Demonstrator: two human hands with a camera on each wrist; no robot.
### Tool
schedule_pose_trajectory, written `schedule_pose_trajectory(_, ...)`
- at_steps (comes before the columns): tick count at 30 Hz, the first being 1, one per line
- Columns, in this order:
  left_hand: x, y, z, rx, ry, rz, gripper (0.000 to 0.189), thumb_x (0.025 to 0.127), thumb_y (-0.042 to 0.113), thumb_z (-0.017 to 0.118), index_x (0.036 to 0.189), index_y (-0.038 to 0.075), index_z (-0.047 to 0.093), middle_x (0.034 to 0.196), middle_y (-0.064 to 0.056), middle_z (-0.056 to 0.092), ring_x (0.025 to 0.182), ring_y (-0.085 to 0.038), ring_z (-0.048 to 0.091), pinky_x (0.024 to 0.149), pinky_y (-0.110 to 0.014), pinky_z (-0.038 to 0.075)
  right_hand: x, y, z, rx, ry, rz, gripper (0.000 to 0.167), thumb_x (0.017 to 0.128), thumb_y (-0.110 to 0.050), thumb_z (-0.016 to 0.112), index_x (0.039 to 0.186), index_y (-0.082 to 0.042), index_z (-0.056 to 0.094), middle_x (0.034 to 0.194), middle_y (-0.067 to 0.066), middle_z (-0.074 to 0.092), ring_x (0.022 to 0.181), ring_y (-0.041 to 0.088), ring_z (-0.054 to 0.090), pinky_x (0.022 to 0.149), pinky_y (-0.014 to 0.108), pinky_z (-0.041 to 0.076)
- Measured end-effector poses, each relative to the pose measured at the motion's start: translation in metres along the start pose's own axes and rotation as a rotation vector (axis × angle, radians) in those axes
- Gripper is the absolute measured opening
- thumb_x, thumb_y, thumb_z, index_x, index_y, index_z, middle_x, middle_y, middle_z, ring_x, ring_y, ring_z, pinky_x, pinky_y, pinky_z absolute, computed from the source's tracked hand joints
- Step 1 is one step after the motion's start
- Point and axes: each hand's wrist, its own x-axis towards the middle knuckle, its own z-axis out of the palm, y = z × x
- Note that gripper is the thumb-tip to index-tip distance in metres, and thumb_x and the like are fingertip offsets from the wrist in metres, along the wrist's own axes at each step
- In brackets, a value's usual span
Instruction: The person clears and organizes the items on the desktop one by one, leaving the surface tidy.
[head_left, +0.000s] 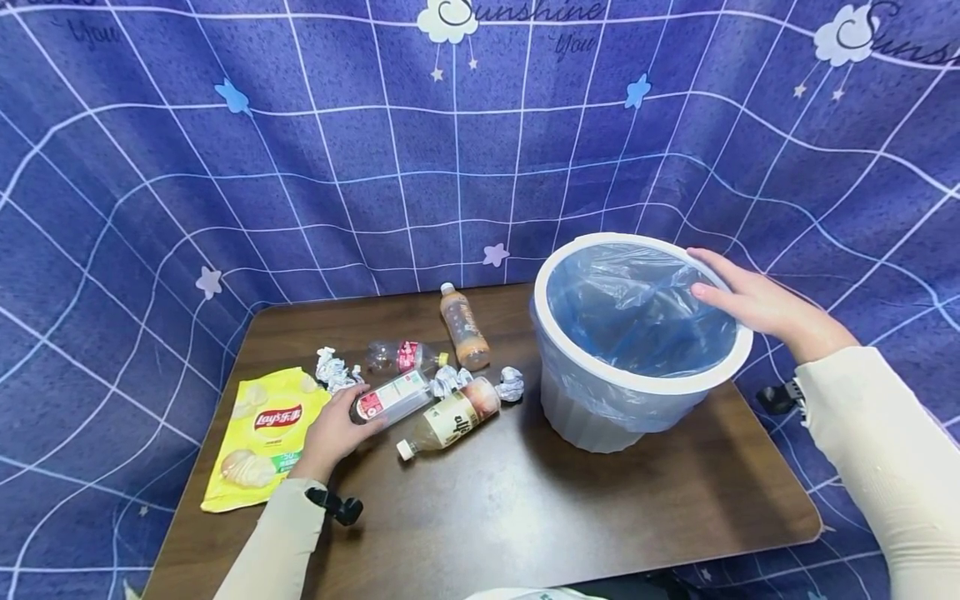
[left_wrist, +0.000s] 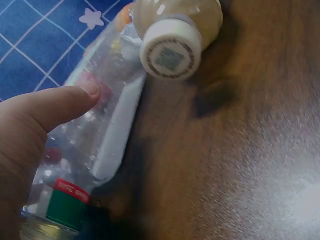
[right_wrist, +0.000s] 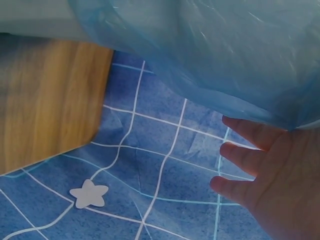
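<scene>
"Left hand: status?"
"Grasping a clear bottle, worktop 10 o'clock; red-and-white label, print illegible. Adjacent yellow packet, 9 o'clock, reads 'Lay's乐事'."
"Right hand?"
"Gripping the lined bin at its rim's 2 o'clock, thumb inside. Curtain, 12 o'clock, reads 'Sunshine', 'You'."

On the table, a bin is set at the right, with a liner fitted inside; a chip bag is laid at the left. Between them, paper balls are scattered among a rear bottle, a second bottle to its left, a held bottle in the left hand, and a front bottle.
</scene>
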Motion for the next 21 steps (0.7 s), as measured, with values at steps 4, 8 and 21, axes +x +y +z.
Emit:
schedule_pose_trajectory(4, 0.000, -0.002, 0.004, 0.019, -0.001, 0.001, 0.096, 0.077, 0.072, 0.072, 0.147, 0.010, 0.048, 0.148, -0.022, 0.046, 0.135, -0.043, 0.045, 0.106, -0.063, 0.039, 0.001, 0.000, 0.001, -0.002, 0.008, -0.007, 0.068, 0.104, -0.039, 0.050, 0.161, -0.014, 0.022, 0.152, 0.032, 0.038, 0.132, 0.054, 0.041, 0.106, 0.066, 0.031)
schedule_pose_trajectory(8, -0.001, -0.002, 0.003, 0.028, -0.002, 0.000, 0.095, 0.077, 0.072, 0.072, 0.146, 0.010, 0.049, 0.148, -0.022, 0.047, 0.134, -0.043, 0.046, 0.105, -0.063, 0.040, 0.002, 0.002, 0.001, -0.013, 0.007, 0.000, 0.068, 0.104, -0.039, 0.049, 0.161, -0.014, 0.022, 0.152, 0.032, 0.038, 0.131, 0.054, 0.041, 0.106, 0.067, 0.031)
schedule_pose_trajectory(21, 0.005, 0.008, -0.013, 0.020, 0.010, 0.000, 0.091, 0.075, 0.069, 0.076, 0.143, 0.013, 0.052, 0.147, -0.022, 0.048, 0.132, -0.043, 0.048, 0.103, -0.064, 0.041, 0.003, 0.002, 0.000, -0.021, -0.005, 0.018, 0.070, 0.104, -0.044, 0.048, 0.162, -0.017, 0.020, 0.154, 0.032, 0.035, 0.133, 0.055, 0.039, 0.106, 0.070, 0.029)
